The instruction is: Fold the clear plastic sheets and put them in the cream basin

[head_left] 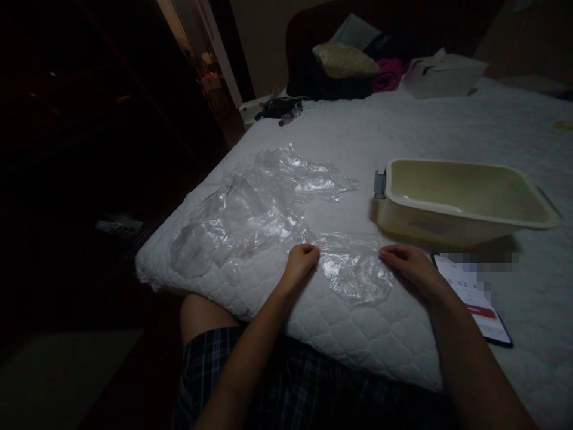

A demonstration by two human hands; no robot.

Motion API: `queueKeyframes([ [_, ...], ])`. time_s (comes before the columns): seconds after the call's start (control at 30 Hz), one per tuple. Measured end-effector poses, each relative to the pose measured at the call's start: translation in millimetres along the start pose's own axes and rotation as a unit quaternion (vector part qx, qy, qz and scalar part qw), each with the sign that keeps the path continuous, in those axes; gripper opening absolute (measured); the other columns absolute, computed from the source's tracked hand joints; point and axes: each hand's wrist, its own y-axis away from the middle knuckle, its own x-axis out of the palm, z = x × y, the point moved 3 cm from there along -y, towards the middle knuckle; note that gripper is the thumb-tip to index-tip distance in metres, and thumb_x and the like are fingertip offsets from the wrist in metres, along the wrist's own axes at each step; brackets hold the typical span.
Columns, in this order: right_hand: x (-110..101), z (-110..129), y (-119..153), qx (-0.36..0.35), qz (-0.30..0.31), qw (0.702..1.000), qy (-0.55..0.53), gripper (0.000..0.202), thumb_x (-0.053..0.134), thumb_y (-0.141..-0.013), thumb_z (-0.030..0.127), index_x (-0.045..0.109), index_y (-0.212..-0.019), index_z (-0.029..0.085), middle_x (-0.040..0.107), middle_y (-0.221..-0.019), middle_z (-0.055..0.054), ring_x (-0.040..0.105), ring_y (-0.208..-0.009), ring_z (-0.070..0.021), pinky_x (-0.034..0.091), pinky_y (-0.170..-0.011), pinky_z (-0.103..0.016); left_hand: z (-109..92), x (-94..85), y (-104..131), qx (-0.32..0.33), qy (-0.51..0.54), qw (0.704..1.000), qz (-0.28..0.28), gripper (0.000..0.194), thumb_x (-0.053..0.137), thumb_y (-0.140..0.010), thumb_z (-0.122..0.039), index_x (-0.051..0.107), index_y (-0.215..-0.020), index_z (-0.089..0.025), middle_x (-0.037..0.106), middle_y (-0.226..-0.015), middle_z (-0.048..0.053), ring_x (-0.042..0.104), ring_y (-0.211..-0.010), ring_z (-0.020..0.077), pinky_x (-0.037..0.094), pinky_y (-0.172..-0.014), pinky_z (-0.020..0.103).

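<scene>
Plastic (356,278) spans between my left hand (303,261) and right hand (414,269), each pinching its edge; an even, gentle pull should keep it flat.

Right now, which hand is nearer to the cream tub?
Right. The right hand is just in front of the tub, below its left end, not touching it. The left hand is farther off to the left, across the small clear plastic bag.
</scene>
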Motion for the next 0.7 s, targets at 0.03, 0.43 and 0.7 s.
queueKeyframes([
  [0.03, 1, 0, 1, 0.005, 0.003, 1.000, -0.013, 0.038, 0.069, -0.062, 0.050, 0.067, -0.081, 0.017, 0.067, -0.073, -0.005, 0.058, -0.060, -0.0156, 0.042, -0.051, -0.025, -1, 1.4, -1, 0.002, 0.006, 1.000, 0.008, 0.017, 0.056, -0.069, -0.030, 0.059, -0.066, -0.013, 0.050, -0.050, -0.003, 0.045, -0.039, 0.0065, 0.029, -0.038, 0.017],
  [0.43, 2, -8, 0, 0.007, 0.008, 0.997, -0.073, 0.036, 0.074, -0.059, 0.044, 0.064, -0.082, 0.018, 0.063, -0.074, -0.003, 0.056, -0.064, -0.0135, 0.043, -0.056, -0.024, 5, 6.7, -8, 0.020, 0.077, 0.995, 0.060, 0.024, 0.066, -0.061, -0.027, 0.062, -0.080, -0.013, 0.049, -0.053, -0.006, 0.040, -0.039, 0.0027, 0.028, -0.039, 0.016],
  [0.7, 1, -1, 5, -0.015, -0.009, 0.998, -0.067, 0.032, 0.073, -0.060, 0.044, 0.064, -0.077, 0.019, 0.062, -0.073, -0.002, 0.055, -0.066, -0.0147, 0.043, -0.061, -0.026, 9, 4.8, -3, 0.039, 0.117, 0.990, 0.073, 0.042, 0.071, -0.060, -0.035, 0.065, -0.094, -0.012, 0.054, -0.063, -0.003, 0.042, -0.044, 0.0029, 0.031, -0.043, 0.017],
])
